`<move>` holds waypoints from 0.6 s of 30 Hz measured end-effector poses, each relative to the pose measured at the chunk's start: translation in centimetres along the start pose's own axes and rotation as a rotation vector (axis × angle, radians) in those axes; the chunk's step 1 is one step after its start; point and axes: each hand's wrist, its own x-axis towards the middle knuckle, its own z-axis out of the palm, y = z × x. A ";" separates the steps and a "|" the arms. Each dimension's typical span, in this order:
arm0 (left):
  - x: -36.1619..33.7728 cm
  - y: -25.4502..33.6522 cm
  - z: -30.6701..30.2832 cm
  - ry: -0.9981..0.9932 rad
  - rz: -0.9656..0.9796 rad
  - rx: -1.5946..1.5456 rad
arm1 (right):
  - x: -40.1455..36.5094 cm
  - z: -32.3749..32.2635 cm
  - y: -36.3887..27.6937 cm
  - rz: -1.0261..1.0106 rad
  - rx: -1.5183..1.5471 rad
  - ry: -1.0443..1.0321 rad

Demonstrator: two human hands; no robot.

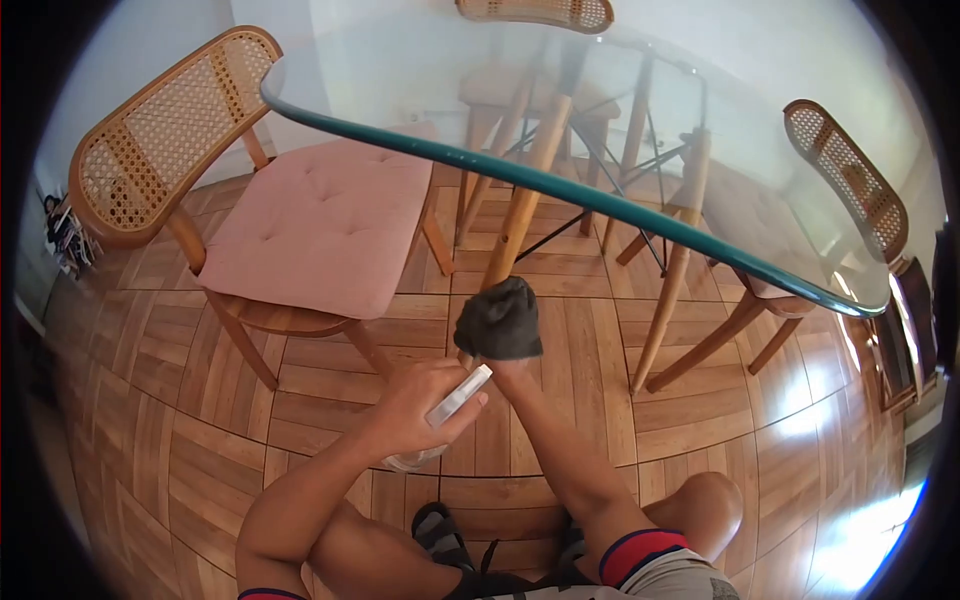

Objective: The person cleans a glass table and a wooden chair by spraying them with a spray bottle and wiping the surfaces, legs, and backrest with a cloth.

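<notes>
A spray bottle with a white top [460,396] and a clear body is in my left hand [412,408], whose fingers are wrapped round its neck. My right hand [512,370] is mostly hidden under a dark grey cloth [498,322], which it holds against a wooden table leg [517,232]. The leg slants up from behind the cloth to the glass tabletop [400,90] with its green edge. Just left of and below the cloth is the bottle's top.
A cane-backed chair with a pink cushion [325,225] stands at the left. Another cushioned chair [755,240] is at the right, partly seen through the glass. Further wooden legs and dark metal rods cross under the table. Parquet-patterned floor [545,420] lies below.
</notes>
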 end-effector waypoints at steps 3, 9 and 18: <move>-0.3 0.7 -0.6 0.012 -0.047 0.029 | 2.2 0.7 0.3 -0.438 -0.464 0.346; 0.1 0.9 -0.2 -0.042 -0.139 -0.073 | 14.0 -0.8 -6.3 -0.190 -1.041 -0.111; 0.9 1.9 0.2 -0.123 -0.172 -0.103 | -0.3 4.0 2.6 -0.287 -0.453 0.452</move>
